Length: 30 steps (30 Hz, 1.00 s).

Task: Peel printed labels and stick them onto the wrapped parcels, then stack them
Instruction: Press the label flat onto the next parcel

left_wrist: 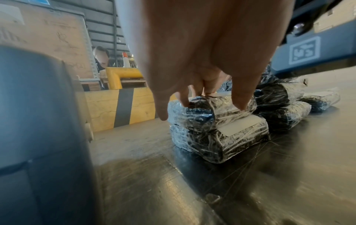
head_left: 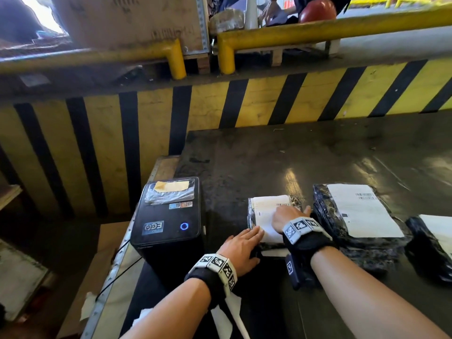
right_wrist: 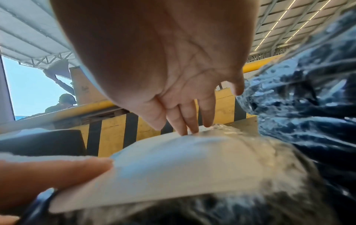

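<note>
A black parcel wrapped in clear film (head_left: 252, 211) lies on the dark table (head_left: 318, 155), on top of another labelled parcel (left_wrist: 221, 141). A white printed label (head_left: 265, 211) covers its top. My right hand (head_left: 286, 216) presses straight fingers (right_wrist: 185, 121) flat on the label's far part. My left hand (head_left: 247, 241) rests with straight fingers on the label's near left corner; its fingertips (left_wrist: 240, 103) touch the top parcel (left_wrist: 202, 112). Neither hand holds anything.
A black label printer (head_left: 166, 228) stands just left of the parcels. Two more labelled parcels (head_left: 354, 211) (head_left: 430, 241) lie to the right. A yellow-and-black striped barrier (head_left: 220, 108) runs behind the table. White backing strips (head_left: 225, 311) hang at the near edge.
</note>
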{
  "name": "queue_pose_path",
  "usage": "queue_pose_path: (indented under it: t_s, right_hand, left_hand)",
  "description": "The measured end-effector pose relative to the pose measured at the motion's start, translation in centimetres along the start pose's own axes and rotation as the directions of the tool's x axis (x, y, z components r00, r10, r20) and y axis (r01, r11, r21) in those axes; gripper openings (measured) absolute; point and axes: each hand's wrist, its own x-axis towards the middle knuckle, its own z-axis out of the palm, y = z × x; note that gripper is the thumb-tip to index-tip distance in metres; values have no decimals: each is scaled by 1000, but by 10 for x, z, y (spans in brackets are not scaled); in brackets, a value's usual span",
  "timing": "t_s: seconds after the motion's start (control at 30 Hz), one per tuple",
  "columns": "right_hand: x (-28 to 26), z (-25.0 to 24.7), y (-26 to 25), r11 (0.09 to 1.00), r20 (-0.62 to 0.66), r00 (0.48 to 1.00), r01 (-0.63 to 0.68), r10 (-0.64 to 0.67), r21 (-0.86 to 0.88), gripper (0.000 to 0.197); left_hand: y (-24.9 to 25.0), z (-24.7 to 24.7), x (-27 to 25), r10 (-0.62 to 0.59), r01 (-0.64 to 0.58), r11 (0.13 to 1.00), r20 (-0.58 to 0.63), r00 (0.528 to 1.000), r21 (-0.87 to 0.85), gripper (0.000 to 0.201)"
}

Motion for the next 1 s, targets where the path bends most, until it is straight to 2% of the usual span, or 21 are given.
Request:
queue_pose_path:
  t_s: [0.13, 0.2, 0.33, 0.43, 0.5, 0.67, 0.83, 1.0]
  right_hand:
    - [-10, 8, -15, 982, -31, 982, 186, -186, 17, 33]
    - [-21, 18, -9, 971, -53, 971, 236, -234, 41, 38]
    - [-25, 23, 20, 981, -88, 982, 173, -165, 90, 47]
    - [-17, 12, 26, 990, -57, 995, 90, -84, 106, 44]
    - [-15, 4, 17, 993, -33, 997, 78, -75, 89, 38]
    - [-31, 23, 1, 950, -81, 949, 310, -305, 50, 36]
    - [-41, 32, 37, 974, -103, 972, 217, -211, 58, 50]
    - [-36, 21, 34, 986, -106, 983, 155, -148, 62, 41]
  left_hand:
    - [-2, 2, 2, 11, -11, 1000, -11, 1000, -11, 81]
    - [-2, 5, 2, 12, -12, 1000, -11, 1000, -29, 81]
    - [-3, 5, -1, 7, -7, 1000, -17, 1000, -24, 80]
    - [0, 4, -1, -2, 2, 1000, -7, 1000, 0, 80]
    - [1, 4, -2, -5, 5, 1000, 1, 1000, 18, 81]
    - [3, 2, -5, -12, 12, 1000, 4, 1000, 12, 84]
    - [4, 5, -7, -25, 25, 1000, 5, 1000, -3, 84]
    - [6, 4, -6, -30, 30, 1000, 15, 999, 3, 84]
